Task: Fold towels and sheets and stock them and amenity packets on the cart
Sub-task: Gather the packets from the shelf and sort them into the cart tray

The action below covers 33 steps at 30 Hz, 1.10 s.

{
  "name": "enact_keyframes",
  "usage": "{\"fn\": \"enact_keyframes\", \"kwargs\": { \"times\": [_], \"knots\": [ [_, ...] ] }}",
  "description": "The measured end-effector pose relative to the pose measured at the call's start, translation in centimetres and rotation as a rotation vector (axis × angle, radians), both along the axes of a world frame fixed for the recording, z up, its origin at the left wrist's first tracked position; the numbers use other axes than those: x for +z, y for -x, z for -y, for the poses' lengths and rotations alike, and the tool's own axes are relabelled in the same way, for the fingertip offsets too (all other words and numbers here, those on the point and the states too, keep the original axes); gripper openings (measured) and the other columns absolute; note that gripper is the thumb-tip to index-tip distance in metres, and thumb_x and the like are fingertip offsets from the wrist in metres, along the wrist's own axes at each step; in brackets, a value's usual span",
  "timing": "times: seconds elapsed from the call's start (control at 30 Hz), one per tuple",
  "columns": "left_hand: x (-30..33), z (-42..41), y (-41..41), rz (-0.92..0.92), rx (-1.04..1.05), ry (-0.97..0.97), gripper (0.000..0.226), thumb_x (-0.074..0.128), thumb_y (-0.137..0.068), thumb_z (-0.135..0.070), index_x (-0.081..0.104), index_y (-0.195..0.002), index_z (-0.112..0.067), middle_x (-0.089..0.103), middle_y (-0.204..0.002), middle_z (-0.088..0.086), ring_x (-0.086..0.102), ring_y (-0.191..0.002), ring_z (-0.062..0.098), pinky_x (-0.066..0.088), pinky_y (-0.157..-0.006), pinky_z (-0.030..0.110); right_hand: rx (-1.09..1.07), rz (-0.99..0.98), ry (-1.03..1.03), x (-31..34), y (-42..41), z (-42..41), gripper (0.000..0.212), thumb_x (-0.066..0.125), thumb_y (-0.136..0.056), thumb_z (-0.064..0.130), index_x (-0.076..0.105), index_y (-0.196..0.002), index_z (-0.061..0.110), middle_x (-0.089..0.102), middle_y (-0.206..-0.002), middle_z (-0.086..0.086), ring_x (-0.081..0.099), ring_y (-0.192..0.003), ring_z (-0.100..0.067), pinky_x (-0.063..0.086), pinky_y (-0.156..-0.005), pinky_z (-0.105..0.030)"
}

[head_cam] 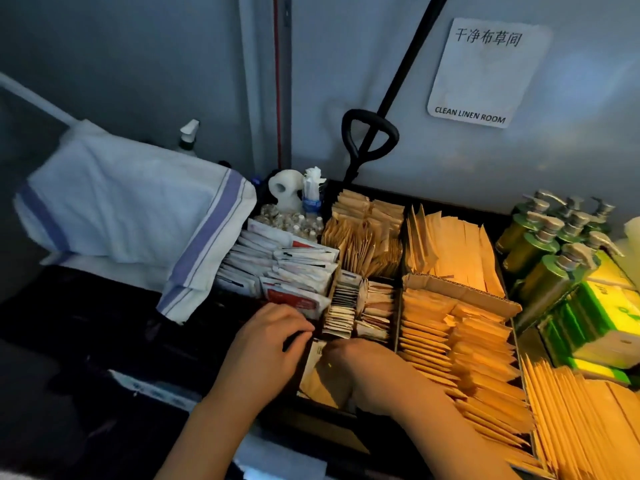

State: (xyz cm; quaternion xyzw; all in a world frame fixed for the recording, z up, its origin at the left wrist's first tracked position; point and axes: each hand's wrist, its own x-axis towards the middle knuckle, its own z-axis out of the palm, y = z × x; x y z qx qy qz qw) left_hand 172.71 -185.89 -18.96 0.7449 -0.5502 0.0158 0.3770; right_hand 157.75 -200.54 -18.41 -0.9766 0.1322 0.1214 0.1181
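The black divided tray (498, 216) on the cart top serves as reference. Both hands work at its near left corner. The left hand (266, 344) lies palm down with fingers bent over the tray's edge; whether it pinches a packet cannot be told. The right hand (349, 367) reaches down into the near compartment, its fingertips hidden, so its hold cannot be told either.

Small white paper sachets (341, 311) stand on edge in a narrow slot just beyond the hands. In my judgement they are light, thin and easily creased, and best taken by the top edges as a pinched stack. Tan paper packets (460, 344) fill the tray's right compartments in tight rows.

Left of the tray, a folded white towel with blue stripes (131, 216) rests on a dark surface. Right of it stand green pump bottles (550, 251). Behind, a grey wall carries a white "CLEAN LINEN ROOM" sign (485, 71).
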Motion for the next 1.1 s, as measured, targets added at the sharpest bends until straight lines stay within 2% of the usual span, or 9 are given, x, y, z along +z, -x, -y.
{"fn": "enact_keyframes", "kwargs": {
  "times": [0.17,0.27,0.37,0.43,0.5,0.67,0.8,0.93,1.1],
  "knots": [
    [-0.6,-1.1,-0.2,-0.025,-0.019,-0.022,0.014,0.075,-0.091,-0.023,0.077,-0.104,-0.028,0.062,-0.100,-0.023,0.057,-0.100,0.000,0.055,-0.084,0.028,-0.003,0.040,-0.021,-0.5,-0.3,-0.1,0.048,0.070,-0.081,0.022,0.065,-0.129,0.029,0.065,-0.125,0.004,0.060,-0.117,-0.022,0.054,-0.096,-0.039],
    [-0.7,-1.0,0.1,-0.049,-0.043,-0.042,0.016,0.073,-0.092,-0.029,0.077,-0.108,-0.030,0.062,-0.102,-0.023,0.058,-0.103,0.000,0.054,-0.086,0.027,-0.037,0.107,0.002,-0.2,-0.2,0.1,0.027,0.062,-0.085,0.025,0.071,-0.110,0.025,0.071,-0.107,0.000,0.064,-0.104,-0.027,0.055,-0.084,-0.037],
    [-0.5,-0.3,0.7,-0.064,-0.096,-0.096,0.025,0.069,-0.092,-0.043,0.074,-0.116,-0.034,0.060,-0.106,-0.026,0.056,-0.107,-0.001,0.051,-0.091,0.025,-0.068,0.238,0.063,0.5,0.5,0.3,0.012,0.058,-0.089,0.023,0.067,-0.096,0.025,0.070,-0.096,0.001,0.064,-0.095,-0.025,0.047,-0.073,-0.033],
    [-0.2,0.4,1.2,-0.079,-0.120,-0.109,0.029,0.070,-0.091,-0.046,0.073,-0.117,-0.036,0.060,-0.107,-0.027,0.056,-0.108,-0.003,0.051,-0.091,0.023,-0.081,0.336,0.066,1.4,1.1,0.5,0.011,0.058,-0.089,0.030,0.067,-0.095,0.027,0.070,-0.095,0.006,0.063,-0.093,-0.019,0.045,-0.072,-0.032],
    [0.2,1.5,2.0,-0.060,-0.139,-0.085,0.021,0.073,-0.091,-0.036,0.075,-0.112,-0.035,0.063,-0.104,-0.024,0.059,-0.102,-0.002,0.052,-0.088,0.026,-0.120,0.421,0.046,2.5,2.3,0.8,0.015,0.061,-0.089,0.036,0.070,-0.098,0.029,0.069,-0.096,0.010,0.061,-0.093,-0.013,0.047,-0.075,-0.029],
    [1.6,3.9,3.3,-0.065,-0.147,0.053,0.019,0.079,-0.090,-0.023,0.076,-0.105,-0.033,0.068,-0.100,-0.023,0.065,-0.094,-0.002,0.057,-0.080,0.031,-0.239,0.572,-0.021,4.8,5.1,2.4,0.016,0.072,-0.088,0.035,0.072,-0.104,0.034,0.066,-0.099,0.018,0.058,-0.094,-0.001,0.051,-0.084,-0.025],
    [3.0,6.5,4.8,-0.075,-0.218,0.158,0.019,0.080,-0.089,-0.022,0.079,-0.106,-0.031,0.070,-0.103,-0.024,0.067,-0.097,-0.003,0.057,-0.082,0.026,-0.332,0.621,0.003,5.8,8.3,4.2,0.019,0.075,-0.090,0.028,0.075,-0.108,0.034,0.068,-0.103,0.019,0.059,-0.097,0.000,0.050,-0.088,-0.024],
    [4.9,9.1,6.6,-0.077,-0.254,0.256,0.019,0.075,-0.091,-0.021,0.079,-0.107,-0.028,0.068,-0.106,-0.024,0.067,-0.101,0.001,0.052,-0.086,0.016,-0.389,0.840,-0.006,6.5,10.7,5.5,0.017,0.077,-0.092,0.015,0.079,-0.104,0.026,0.069,-0.102,0.015,0.062,-0.091,-0.001,0.052,-0.081,-0.019],
    [6.4,12.4,8.1,0.000,-0.253,0.308,0.020,0.075,-0.092,-0.016,0.079,-0.109,-0.024,0.065,-0.106,-0.020,0.064,-0.102,0.006,0.051,-0.085,0.020,-0.420,0.994,0.028,7.3,12.4,7.6,0.016,0.076,-0.091,0.009,0.081,-0.103,0.019,0.071,-0.102,0.010,0.066,-0.091,-0.007,0.057,-0.080,-0.025]
  ]
}}
